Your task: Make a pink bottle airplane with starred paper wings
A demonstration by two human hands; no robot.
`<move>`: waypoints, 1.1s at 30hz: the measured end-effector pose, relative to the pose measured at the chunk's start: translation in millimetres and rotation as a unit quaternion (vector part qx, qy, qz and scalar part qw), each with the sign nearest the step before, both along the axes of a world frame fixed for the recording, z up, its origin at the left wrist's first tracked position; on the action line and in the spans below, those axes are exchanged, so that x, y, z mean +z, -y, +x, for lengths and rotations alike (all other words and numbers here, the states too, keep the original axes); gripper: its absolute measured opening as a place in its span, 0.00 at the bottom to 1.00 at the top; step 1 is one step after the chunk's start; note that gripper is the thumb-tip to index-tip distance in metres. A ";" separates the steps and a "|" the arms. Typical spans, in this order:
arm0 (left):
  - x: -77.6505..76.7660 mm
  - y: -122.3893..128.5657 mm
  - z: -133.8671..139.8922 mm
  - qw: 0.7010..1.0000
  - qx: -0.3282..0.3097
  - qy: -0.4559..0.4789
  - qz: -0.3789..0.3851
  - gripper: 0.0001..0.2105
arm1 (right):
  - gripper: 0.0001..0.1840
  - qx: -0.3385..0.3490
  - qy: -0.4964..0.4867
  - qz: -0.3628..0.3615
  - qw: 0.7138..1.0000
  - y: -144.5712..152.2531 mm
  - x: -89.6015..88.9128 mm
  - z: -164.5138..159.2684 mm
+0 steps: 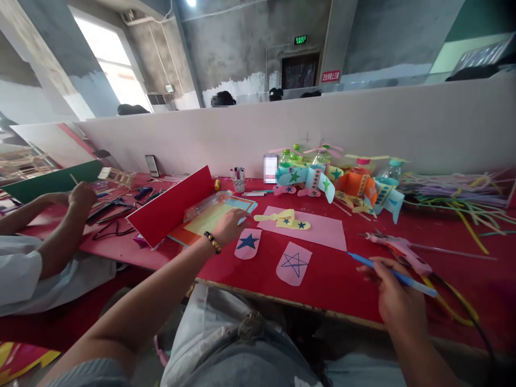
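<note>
My right hand (399, 295) grips a blue marker pen (366, 261), its tip pointing left over the red table. My left hand (230, 227) is loosely extended, its fingers at the edge of a stack of coloured paper (205, 221) and left of a yellow paper cutout (278, 216). Nothing shows in its fingers. Just below it lies a pink paper piece (242, 252) with a filled dark blue star. A second pink piece (291, 275) bears only an outlined star. Yellow cutouts with small blue stars rest on a pink sheet (326, 232).
A pink hot glue gun (403, 252) with a cord lies at right. Bottle-and-paper aeroplanes (322, 174), a pen cup (238, 180) and a phone (270, 169) stand at the back. A red board (173, 207) leans at left; beyond it another person's hands (78, 196) work.
</note>
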State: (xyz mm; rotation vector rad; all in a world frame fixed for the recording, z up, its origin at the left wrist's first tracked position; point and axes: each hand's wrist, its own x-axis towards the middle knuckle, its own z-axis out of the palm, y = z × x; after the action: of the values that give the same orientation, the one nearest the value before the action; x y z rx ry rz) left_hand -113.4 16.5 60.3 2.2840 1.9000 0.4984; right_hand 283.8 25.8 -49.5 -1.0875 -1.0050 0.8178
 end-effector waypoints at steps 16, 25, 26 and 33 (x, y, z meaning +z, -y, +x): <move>-84.1 93.1 101.3 0.974 -0.210 -0.086 0.002 0.36 | 0.15 0.072 0.213 0.033 0.974 19.8 10.1 -11.2; -69.0 75.3 112.1 0.970 -0.226 -0.091 -0.017 0.35 | 0.12 0.107 0.298 0.014 0.949 14.8 28.7 -28.3; -68.1 72.9 110.8 0.969 -0.230 -0.091 -0.020 0.36 | 0.12 0.119 0.312 0.028 0.942 10.1 35.5 -32.6; -72.9 53.2 96.6 0.958 -0.271 -0.084 -0.036 0.42 | 0.08 0.254 0.266 0.067 0.928 -43.9 63.1 -80.7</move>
State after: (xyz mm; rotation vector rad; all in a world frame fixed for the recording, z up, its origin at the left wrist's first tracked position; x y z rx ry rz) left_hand -16.9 -36.7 -12.6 2.7120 1.2251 0.1627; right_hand 203.1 69.6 13.6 -0.9597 -1.8286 0.8609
